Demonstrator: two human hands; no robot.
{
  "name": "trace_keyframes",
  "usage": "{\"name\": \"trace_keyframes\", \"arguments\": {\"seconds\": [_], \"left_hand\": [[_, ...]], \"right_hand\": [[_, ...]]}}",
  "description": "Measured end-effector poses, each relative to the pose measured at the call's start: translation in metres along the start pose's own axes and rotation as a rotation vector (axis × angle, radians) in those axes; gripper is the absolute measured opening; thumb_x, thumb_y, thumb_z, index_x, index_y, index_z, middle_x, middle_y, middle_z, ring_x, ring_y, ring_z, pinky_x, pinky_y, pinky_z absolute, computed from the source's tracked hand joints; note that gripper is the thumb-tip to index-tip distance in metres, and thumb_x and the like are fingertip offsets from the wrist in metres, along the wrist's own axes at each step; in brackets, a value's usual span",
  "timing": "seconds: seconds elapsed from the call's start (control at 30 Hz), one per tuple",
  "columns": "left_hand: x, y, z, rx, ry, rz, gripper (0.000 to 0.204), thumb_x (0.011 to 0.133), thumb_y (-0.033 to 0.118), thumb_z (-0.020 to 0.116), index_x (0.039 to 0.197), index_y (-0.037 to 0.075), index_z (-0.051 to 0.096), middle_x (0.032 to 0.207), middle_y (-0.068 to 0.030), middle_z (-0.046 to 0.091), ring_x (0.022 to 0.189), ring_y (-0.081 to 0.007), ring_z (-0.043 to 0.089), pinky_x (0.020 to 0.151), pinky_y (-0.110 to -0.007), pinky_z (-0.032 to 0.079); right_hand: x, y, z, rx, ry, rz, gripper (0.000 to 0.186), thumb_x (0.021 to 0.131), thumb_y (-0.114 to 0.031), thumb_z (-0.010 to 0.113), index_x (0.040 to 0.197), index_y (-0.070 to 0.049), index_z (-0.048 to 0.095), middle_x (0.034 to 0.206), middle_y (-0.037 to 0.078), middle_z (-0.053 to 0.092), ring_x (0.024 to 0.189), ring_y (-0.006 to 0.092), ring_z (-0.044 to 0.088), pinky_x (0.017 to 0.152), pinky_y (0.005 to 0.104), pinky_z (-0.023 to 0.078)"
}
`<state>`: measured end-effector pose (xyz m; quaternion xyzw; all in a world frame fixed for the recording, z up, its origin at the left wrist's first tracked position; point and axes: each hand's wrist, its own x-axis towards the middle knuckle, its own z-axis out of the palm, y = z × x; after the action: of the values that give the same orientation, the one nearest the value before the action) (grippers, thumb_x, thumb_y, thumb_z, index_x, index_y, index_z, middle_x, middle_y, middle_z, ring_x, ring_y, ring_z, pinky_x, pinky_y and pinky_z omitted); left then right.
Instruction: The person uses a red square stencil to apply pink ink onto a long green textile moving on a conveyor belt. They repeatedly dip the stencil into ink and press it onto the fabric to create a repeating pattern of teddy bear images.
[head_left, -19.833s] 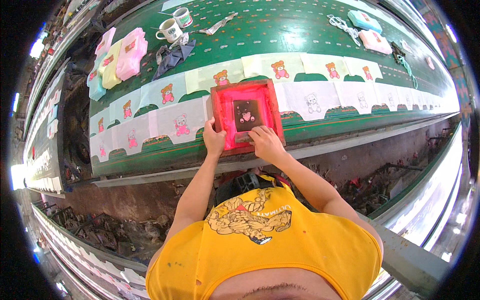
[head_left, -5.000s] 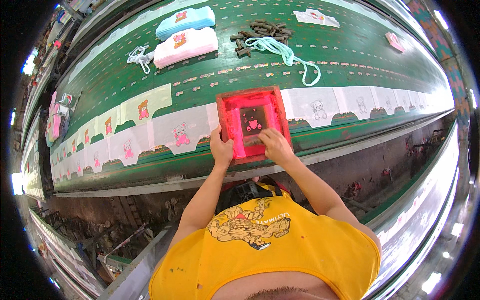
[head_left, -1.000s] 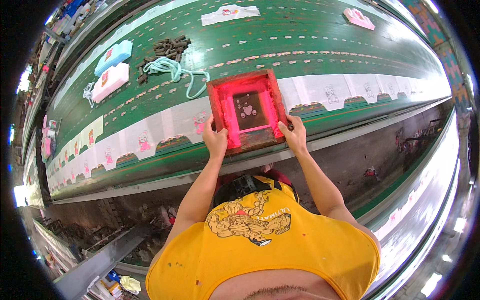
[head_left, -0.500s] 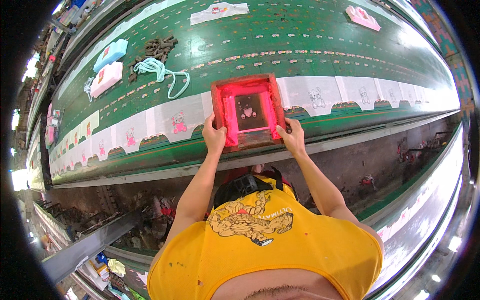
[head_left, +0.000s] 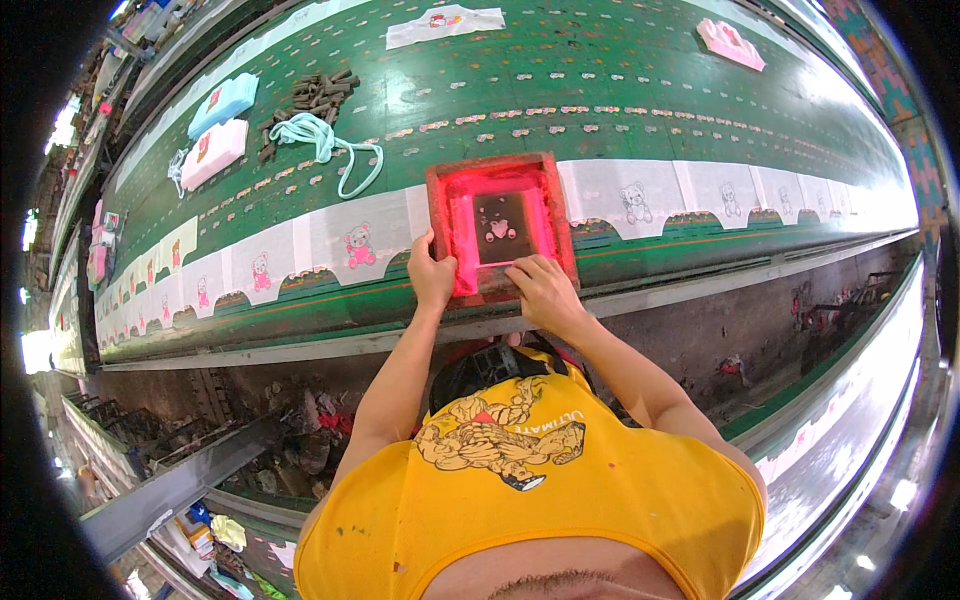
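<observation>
A screen-printing frame point(head_left: 564, 225) with red-stained wooden bars and a bright pink inner border lies over the row of white cloth pieces point(head_left: 310, 241). Its dark mesh point(head_left: 514, 215) shows a small pale bear-like motif. My left hand point(head_left: 432, 274) is closed round the frame's near left corner, thumb on top. My right hand point(head_left: 541, 291) is at the near bar, fingers bent together over its inner edge; what they pinch is hidden beneath them. Left of the frame, the cloth pieces carry pink bears point(head_left: 359, 246); those to the right have grey outline bears point(head_left: 635, 203).
The long green table point(head_left: 430, 100) holds a light-blue cord point(head_left: 362, 178), dark short sticks point(head_left: 322, 95), a blue stack point(head_left: 222, 106) and a pink stack point(head_left: 215, 155) of cloth. Another pink stack point(head_left: 730, 44) lies far right. A metal rail point(head_left: 640, 292) edges the near side.
My right hand has let go of the frame's right side and moved left to its near bar. My left hand keeps its grip at the corner. The frame looks nearly unmoved.
</observation>
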<state>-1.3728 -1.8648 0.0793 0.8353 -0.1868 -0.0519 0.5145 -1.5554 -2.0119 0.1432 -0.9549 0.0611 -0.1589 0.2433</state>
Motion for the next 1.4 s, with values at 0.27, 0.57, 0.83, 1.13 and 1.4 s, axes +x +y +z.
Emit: {"name": "trace_keyframes", "arguments": {"seconds": [0.27, 0.57, 0.83, 1.13, 1.4], "left_hand": [[0.000, -0.011, 0.002, -0.034, -0.021, -0.014, 0.056, 0.071, -0.004, 0.069, 0.126, -0.008, 0.061, 0.124, -0.0248, 0.067, 0.121, -0.0388, 0.064, 0.105, -0.041, 0.049], [-0.003, -0.002, 0.000, -0.058, -0.005, 0.002, 0.057, 0.071, -0.006, 0.069, 0.127, -0.009, 0.060, 0.122, -0.0264, 0.067, 0.119, -0.0387, 0.064, 0.104, -0.040, 0.049], [-0.003, -0.015, 0.004, -0.113, -0.029, -0.027, 0.061, 0.073, -0.008, 0.067, 0.133, -0.010, 0.058, 0.127, -0.0226, 0.066, 0.117, -0.0277, 0.065, 0.100, -0.034, 0.050], [-0.003, -0.019, 0.006, -0.109, -0.008, -0.014, 0.057, 0.071, -0.005, 0.069, 0.127, -0.009, 0.060, 0.123, -0.0269, 0.066, 0.120, -0.0404, 0.064, 0.104, -0.042, 0.049], [-0.006, -0.014, 0.001, -0.007, -0.010, 0.033, 0.058, 0.070, -0.004, 0.070, 0.128, -0.008, 0.060, 0.125, -0.0264, 0.066, 0.120, -0.0396, 0.064, 0.105, -0.043, 0.049]], "right_hand": [[0.006, 0.005, 0.002, 0.012, 0.029, -0.047, 0.034, 0.071, 0.002, 0.064, 0.105, -0.001, 0.064, 0.108, 0.013, 0.066, 0.104, 0.0341, 0.062, 0.092, 0.0435, 0.053], [0.095, 0.065, 0.026, -0.067, 0.215, -0.120, 0.021, 0.075, -0.001, 0.061, 0.096, -0.003, 0.064, 0.100, 0.015, 0.067, 0.099, 0.0355, 0.064, 0.087, 0.0452, 0.054], [0.147, 0.089, 0.015, 0.011, 0.100, 0.006, 0.022, 0.077, 0.006, 0.060, 0.096, 0.000, 0.068, 0.099, 0.016, 0.069, 0.101, 0.0380, 0.063, 0.090, 0.0468, 0.052], [0.037, 0.030, 0.018, -0.038, 0.125, -0.050, 0.031, 0.073, 0.001, 0.062, 0.103, -0.003, 0.065, 0.102, 0.014, 0.066, 0.101, 0.0343, 0.063, 0.089, 0.0438, 0.054], [-0.008, -0.005, -0.008, 0.114, 0.039, -0.010, 0.035, 0.079, -0.006, 0.074, 0.113, 0.001, 0.067, 0.115, 0.018, 0.066, 0.112, 0.0375, 0.061, 0.098, 0.0467, 0.051]]}}
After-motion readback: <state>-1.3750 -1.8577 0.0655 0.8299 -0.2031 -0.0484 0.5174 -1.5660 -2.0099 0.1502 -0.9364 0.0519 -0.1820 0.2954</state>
